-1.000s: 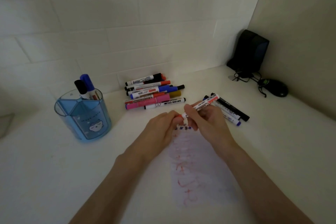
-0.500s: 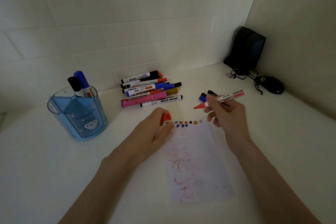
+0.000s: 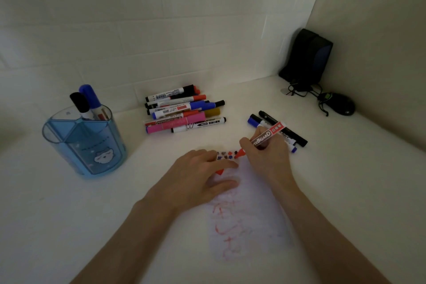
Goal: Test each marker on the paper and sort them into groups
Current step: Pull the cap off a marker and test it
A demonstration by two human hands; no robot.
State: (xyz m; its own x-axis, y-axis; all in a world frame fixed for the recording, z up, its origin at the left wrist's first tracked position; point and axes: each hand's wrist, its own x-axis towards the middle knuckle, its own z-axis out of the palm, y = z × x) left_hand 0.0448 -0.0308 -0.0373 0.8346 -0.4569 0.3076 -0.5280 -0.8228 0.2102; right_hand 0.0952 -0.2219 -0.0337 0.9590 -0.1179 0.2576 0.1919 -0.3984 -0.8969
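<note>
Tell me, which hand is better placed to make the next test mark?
Right. The right hand grips the uncapped marker, its tip at the paper's top beside the row of marks. The left hand lies flat on the paper, a red cap under its fingers.

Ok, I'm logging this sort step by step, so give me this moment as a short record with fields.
right hand: grips red whiteboard marker, tip at the paper's top edge
left hand: rests on paper, red cap showing under its fingers
by wall: marker pile
behind right hand: small marker group
blue pen holder: two markers inside, caps up
</note>
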